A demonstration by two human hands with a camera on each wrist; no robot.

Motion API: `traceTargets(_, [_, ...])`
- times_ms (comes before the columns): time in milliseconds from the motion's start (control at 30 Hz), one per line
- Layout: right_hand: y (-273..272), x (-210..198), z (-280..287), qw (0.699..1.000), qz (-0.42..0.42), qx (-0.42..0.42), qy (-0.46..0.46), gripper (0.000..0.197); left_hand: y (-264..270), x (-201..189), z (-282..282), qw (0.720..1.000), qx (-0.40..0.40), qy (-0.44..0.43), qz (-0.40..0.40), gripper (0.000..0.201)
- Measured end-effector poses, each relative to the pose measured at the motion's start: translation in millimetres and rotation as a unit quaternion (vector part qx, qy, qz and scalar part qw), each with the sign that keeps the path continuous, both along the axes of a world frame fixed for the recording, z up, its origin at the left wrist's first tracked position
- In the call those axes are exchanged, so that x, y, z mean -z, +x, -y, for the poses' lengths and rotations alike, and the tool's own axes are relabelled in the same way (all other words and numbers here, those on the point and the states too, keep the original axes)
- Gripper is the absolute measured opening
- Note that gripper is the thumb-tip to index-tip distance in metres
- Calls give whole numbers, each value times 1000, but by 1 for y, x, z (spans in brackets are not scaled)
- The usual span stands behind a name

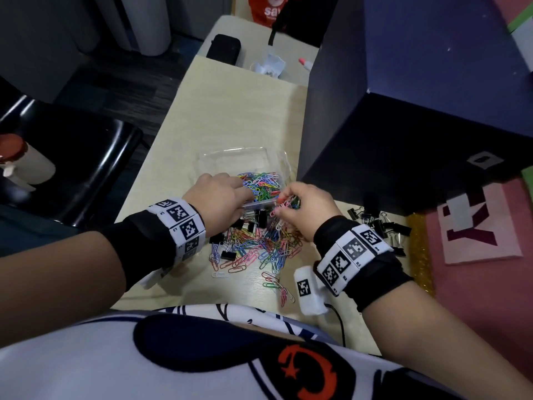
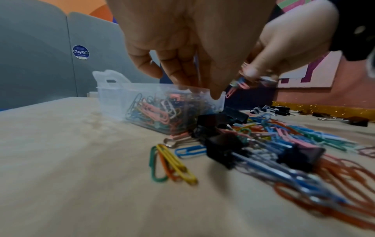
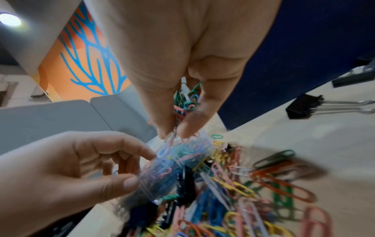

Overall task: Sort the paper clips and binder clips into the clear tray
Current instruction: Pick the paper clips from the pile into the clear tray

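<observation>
Head view: our left hand (image 1: pixel 219 197) holds the clear tray (image 1: pixel 236 152) on the table (image 1: pixel 230 111) by its near edge.
Right hand (image 1: pixel 305 206): we pinch a bunch of bright paper clips (image 3: pixel 187 100) just above the tray.
Writing: a round blue sticker (image 2: pixel 80 52) says "ClayGO".
Table: pale wood, black binder clips (image 1: pixel 377 223) lie loose to our right.

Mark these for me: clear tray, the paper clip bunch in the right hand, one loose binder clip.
clear tray (image 1: pixel 236 163), head view, bare floor of its far section.
paper clip bunch (image 3: pixel 185 102), right wrist view, middle of the coloured tangle.
binder clip (image 3: pixel 302 106), right wrist view, black body.
</observation>
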State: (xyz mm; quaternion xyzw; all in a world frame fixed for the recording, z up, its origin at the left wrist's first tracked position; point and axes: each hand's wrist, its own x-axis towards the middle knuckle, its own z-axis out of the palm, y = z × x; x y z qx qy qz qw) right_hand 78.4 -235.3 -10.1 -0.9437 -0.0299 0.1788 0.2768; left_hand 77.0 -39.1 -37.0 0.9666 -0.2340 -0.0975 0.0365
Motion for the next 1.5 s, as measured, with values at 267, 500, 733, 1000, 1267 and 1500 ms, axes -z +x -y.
traceTargets(267, [18,4,-29,992,41,74,95,49,-23,8,1,992,89,-82,31,28])
traceTargets(500, [19,8,-15,997,22,42,57,39,-19,11,2,989,40,-112,88,32])
traceTargets(733, [-2,20,8,990,-12,-67,-121,33,-4,7,7,999,15,43,-7,72])
traceTargets(1000, [-20,32,16,978,-41,-111,-172,39,-2,-5,-6,997,-27,71,34,54])
traceTargets(1267, [-18,37,19,982,-44,-60,-175,36,-16,-9,15,998,29,-4,60,35])
traceTargets(1500, [-8,30,31,986,-24,-1,-164,16,-37,3,46,988,125,57,-70,72])
